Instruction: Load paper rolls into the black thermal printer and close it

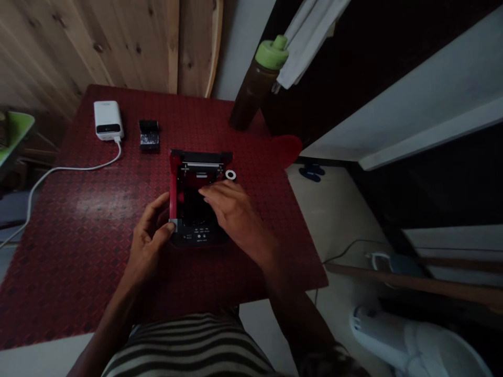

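Observation:
A red-and-black label printer (pixel 201 230) stands on the table with its cover raised and its dark inner compartment exposed. My left hand (pixel 151 230) grips its left side, thumb on the front corner and fingers along the side wall. Over the compartment is my right hand (pixel 231 209), its fingers pinched together and pointing inward from the right. Whatever lies between those fingertips, if anything, cannot be made out. A small white ring-shaped roll end (pixel 230 175) shows just beyond my right hand, beside the raised cover.
On the red patterned table (pixel 98 251) lie a white power bank (pixel 108 119) with a white cable (pixel 78 168) and a black ribbon roll (pixel 149 136). A tall bottle with a green cap (pixel 257 84) stands at the back right. A red rounded object (pixel 288 150) juts past the right edge.

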The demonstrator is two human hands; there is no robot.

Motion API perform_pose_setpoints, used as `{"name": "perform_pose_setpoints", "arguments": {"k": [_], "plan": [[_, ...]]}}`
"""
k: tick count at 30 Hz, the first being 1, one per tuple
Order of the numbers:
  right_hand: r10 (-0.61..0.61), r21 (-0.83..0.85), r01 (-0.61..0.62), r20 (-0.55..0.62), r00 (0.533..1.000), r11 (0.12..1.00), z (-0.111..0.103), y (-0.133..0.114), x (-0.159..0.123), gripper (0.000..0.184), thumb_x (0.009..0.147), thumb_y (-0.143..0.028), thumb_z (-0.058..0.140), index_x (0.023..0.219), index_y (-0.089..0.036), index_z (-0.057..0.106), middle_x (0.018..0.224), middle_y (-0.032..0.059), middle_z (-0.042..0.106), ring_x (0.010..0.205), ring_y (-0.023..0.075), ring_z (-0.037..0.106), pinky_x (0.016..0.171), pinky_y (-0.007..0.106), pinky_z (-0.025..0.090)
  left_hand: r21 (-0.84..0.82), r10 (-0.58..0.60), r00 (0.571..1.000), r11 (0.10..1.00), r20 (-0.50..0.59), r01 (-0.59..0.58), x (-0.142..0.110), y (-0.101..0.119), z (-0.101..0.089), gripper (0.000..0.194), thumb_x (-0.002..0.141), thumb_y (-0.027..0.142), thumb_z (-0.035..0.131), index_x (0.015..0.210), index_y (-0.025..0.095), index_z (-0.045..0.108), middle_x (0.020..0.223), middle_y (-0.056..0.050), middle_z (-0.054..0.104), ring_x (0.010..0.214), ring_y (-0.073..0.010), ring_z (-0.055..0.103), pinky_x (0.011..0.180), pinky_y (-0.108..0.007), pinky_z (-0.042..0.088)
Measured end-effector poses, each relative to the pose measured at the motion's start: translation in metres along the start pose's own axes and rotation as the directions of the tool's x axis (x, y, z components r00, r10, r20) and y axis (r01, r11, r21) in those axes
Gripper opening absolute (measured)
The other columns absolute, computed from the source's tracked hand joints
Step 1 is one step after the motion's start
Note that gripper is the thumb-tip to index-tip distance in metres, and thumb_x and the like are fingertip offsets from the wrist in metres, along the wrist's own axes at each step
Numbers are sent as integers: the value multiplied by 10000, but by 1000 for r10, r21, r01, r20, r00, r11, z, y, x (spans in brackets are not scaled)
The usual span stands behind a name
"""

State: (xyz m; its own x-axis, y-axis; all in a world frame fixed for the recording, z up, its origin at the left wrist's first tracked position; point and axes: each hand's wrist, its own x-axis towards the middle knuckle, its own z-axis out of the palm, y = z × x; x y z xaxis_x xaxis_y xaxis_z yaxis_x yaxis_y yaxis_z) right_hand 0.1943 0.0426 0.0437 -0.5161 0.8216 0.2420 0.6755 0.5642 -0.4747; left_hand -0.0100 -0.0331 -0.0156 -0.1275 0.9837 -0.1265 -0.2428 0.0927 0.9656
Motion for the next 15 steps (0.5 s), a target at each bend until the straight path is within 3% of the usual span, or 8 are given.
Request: {"name": "perform_pose_setpoints", "arguments": {"k": [3, 6, 11, 15], "plan": [[29, -132, 11, 291, 956, 991, 3, -12, 27, 200, 1080, -82, 671, 1217, -143, 804, 1261, 144, 837, 1268, 298, 743, 1122, 453, 575, 20, 24, 1000, 1000, 10, -24, 1, -2, -1, 634, 937, 464, 830, 1525, 278, 682, 1580, -105, 712, 1497, -362, 650, 1240, -524, 540], [109, -257, 11, 448, 887, 966, 4, -21, 42, 243, 1088, -55, 609, 1249, -125, 777, 1233, 164, 831, 1180, 304, 780, 1003, 416, 592, 40, 30, 999, 999, 20, -31, 2, -1, -1, 646, 942, 472, 812, 1535, 261, 665, 1594, -119, 697, 1517, -375, 633, 1244, -539, 537], [129, -330, 55, 510, 851, 942, 5, -20, 53, 262, 1074, -45, 577, 1207, -145, 780, 1225, 150, 826, 1107, 271, 792, 925, 365, 572, 12, 9, 1000, 1000, 25, -10, 1, 1, 1, 648, 949, 452, 800, 1546, 258, 641, 1617, -117, 676, 1513, -353, 638, 1272, -534, 512], [109, -299, 23, 416, 903, 954, 2, -25, 45, 167, 1037, -116, 694, 1174, -159, 780, 1177, 132, 833, 1084, 276, 783, 938, 377, 578, 19, 4, 1000, 1000, 15, -4, 2, 1, 2, 607, 957, 407, 784, 1530, 258, 646, 1604, -108, 684, 1509, -330, 641, 1271, -508, 514]]}}
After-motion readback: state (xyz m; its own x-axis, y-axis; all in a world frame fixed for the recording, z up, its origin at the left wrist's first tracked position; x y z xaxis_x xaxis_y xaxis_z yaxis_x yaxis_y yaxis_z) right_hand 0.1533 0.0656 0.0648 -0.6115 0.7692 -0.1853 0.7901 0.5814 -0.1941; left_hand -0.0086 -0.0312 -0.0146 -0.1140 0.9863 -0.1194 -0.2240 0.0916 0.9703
